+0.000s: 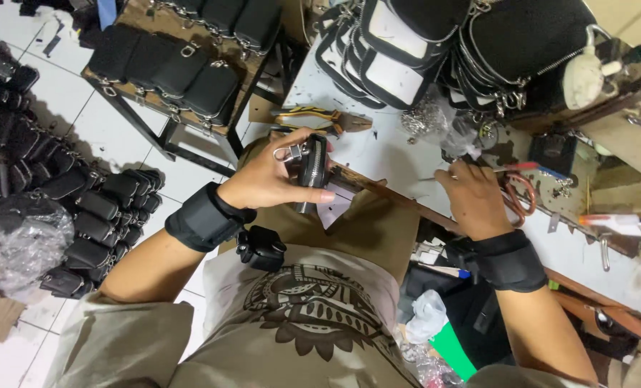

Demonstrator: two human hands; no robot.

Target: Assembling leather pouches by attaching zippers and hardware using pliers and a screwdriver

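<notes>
Left hand (273,176): I see it clasping a small black zippered leather pouch with a metal clasp (310,164), above the lap.
Right hand (475,197): fingers pinched on something small at the white table (385,154); exactly what, I cannot tell.
Risk: I judge the pouch could slip, held one-handed.
Clutter: orange-handled pliers (313,115) nearby could snag.

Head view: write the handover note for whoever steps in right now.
Left hand: holds a small black zip pouch with a metal clasp, over the lap.
Right hand: rests on the worktable edge, fingertips on a thin tool beside the copper ring.
Pliers lie on the table.
Done: many black pouches are stacked on the rack and piled on the floor.
Left: the pouch in hand is not set down.
</notes>
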